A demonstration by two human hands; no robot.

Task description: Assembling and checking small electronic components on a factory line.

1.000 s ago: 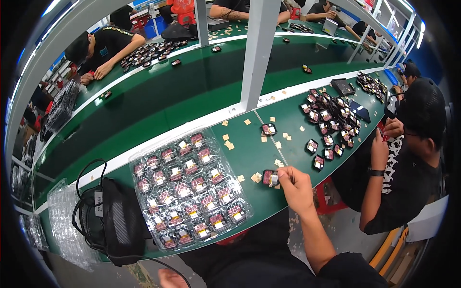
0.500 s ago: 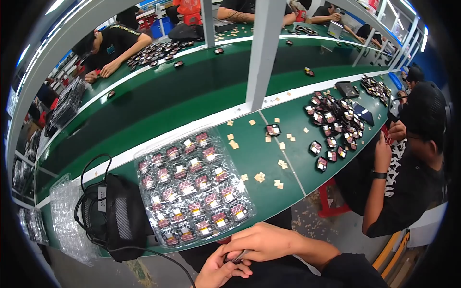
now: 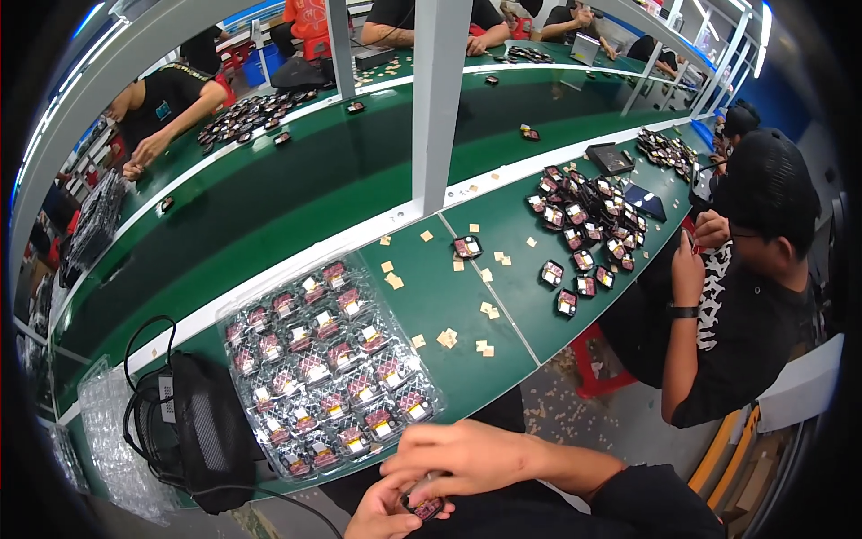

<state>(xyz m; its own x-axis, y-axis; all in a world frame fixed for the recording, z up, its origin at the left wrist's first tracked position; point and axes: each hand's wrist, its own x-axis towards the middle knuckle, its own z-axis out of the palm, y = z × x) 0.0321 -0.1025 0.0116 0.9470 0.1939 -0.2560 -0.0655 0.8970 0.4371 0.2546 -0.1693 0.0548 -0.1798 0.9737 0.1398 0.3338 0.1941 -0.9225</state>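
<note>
A long green surface (image 3: 449,305) runs past you, scattered with small tan squares (image 3: 446,338) and, at your left, a clear blister tray (image 3: 328,368) full of small compacts. Both your hands work low at the near edge — your left hand (image 3: 382,516) cradles a small dark compact (image 3: 426,508), your right hand (image 3: 458,458) over it, fingers clamped on its top. You hold it off the surface, over your lap — a slack pinch could drop it to the floor.
</note>
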